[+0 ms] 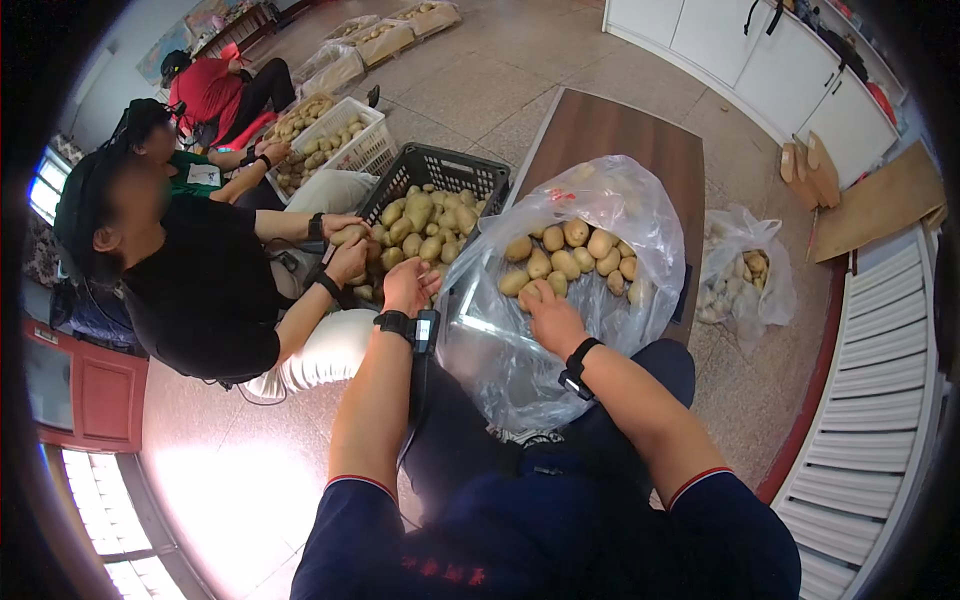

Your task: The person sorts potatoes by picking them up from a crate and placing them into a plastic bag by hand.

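In front of me, a clear plastic bag [495, 367] lies with its mouth wide, over the end of a dark wooden table and up against my legs. Several potatoes [564, 262] rest inside it. My right hand [556, 322] reaches into the bag, its fingers around a potato [530, 292] at the near side of the pile. My left hand [411, 287] is over the near right corner of a black plastic crate [450, 159] full of potatoes, just left of the bag. Its fingers are apart and loosely bent, and I see nothing in them.
At my left a seated co-worker [195, 292] holds a potato over the crate. Beyond are two more people, a white crate [375, 146] and potato boxes. The wooden table [615, 135] extends ahead. Right of it stand another potato bag [739, 281], cardboard [877, 202] and a white radiator [855, 405].
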The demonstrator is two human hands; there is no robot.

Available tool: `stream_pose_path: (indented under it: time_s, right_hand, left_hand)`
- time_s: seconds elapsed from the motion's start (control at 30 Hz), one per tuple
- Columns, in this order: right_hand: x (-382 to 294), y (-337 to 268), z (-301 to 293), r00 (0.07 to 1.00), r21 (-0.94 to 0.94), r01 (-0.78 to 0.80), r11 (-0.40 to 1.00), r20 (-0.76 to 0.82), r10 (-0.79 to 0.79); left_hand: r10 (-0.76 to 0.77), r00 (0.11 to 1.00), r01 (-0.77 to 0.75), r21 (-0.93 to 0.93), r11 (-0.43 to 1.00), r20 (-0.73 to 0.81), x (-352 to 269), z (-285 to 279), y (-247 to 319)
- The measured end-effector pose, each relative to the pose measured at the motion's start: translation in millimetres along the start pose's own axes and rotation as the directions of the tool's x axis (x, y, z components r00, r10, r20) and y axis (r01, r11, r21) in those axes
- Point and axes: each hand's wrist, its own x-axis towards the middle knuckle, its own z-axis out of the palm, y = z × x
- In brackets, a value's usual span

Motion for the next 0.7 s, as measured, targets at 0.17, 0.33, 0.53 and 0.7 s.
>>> stream_pose_path:
  time_s: [0.17, 0.33, 0.53, 0.7]
  right_hand:
    - [3, -10, 1, 0.999, 0.0, 0.024, 1.0, -0.023, -0.024]
    - [-9, -8, 6, 0.992, -0.023, 0.079, 0.997, -0.096, -0.081]
    - [-30, 1, 8, 0.992, -0.08, 0.103, 0.991, -0.062, -0.108]
    - [-30, 3, 8, 0.997, -0.04, 0.053, 0.998, 0.062, -0.051]
  left_hand:
    - [-0.037, 0.999, 0.034, 0.067, 0.997, 0.035, 2, -7, 2]
    - [0.049, 0.999, -0.047, 0.103, 0.994, -0.013, -12, 4, 1]
    - [0.007, 0.999, -0.014, 0.147, 0.989, 0.043, -29, 28, -7]
    - [0.052, 0.996, -0.071, 0.293, 0.954, 0.071, -37, 38, -12]
